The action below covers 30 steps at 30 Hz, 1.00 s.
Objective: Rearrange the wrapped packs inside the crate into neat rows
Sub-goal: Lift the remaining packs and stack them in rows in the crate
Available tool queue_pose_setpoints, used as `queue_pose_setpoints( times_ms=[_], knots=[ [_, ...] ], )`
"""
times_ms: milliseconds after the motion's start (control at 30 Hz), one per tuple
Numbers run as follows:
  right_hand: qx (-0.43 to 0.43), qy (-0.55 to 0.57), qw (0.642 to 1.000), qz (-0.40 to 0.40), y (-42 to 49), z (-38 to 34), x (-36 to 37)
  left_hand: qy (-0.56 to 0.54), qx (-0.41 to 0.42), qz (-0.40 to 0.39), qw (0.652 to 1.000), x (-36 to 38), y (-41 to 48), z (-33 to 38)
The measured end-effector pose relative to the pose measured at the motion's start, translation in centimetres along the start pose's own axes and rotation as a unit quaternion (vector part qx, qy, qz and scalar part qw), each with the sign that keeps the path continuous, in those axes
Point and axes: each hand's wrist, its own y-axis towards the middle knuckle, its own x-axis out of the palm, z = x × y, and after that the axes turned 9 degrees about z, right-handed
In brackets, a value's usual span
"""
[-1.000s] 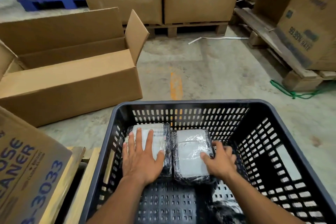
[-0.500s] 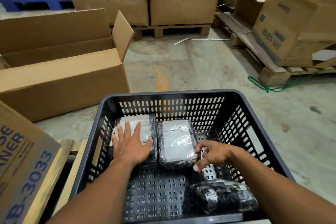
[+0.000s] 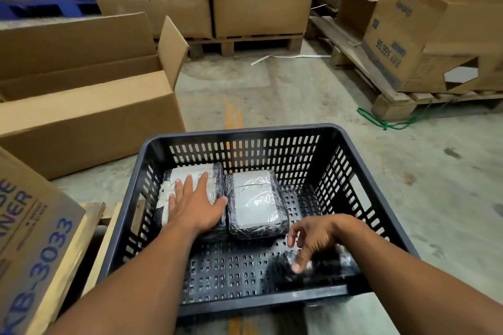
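A dark slotted plastic crate stands on the floor in front of me. Two packs wrapped in clear film lie side by side against its far wall: a left pack and a right pack. My left hand rests flat on the left pack, fingers spread. A third, darker wrapped pack lies in the near right corner. My right hand hovers just over it, fingers curled downward and apart, fingertips at or near its wrap; it is blurred.
An open cardboard box lies left of the crate. A printed carton sits at the near left on wooden slats. Stacked cartons on pallets stand behind, and a pallet with cartons and a green cord to the right.
My right hand left the right pack and moved back and down toward the dark pack in the near right corner. My left hand stayed on the left pack. The view tilted back.
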Motion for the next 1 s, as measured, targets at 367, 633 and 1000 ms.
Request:
queue_pose_setpoints(
  times_ms=[367,633,1000],
  knots=[
    [-0.072,-0.07,0.979,0.176,1.1,-0.6,-0.5,-0.011,0.005,-0.013,1.0,-0.4,-0.6,1.2],
    [-0.1,0.109,0.982,0.114,-0.2,-2.3,-5.1,-0.185,0.026,-0.034,0.982,-1.0,-0.6,3.4],
    [-0.154,0.482,0.858,0.086,1.4,-2.1,-7.6,-0.449,-0.117,-0.136,0.876,-3.1,1.4,3.2]
  ],
)
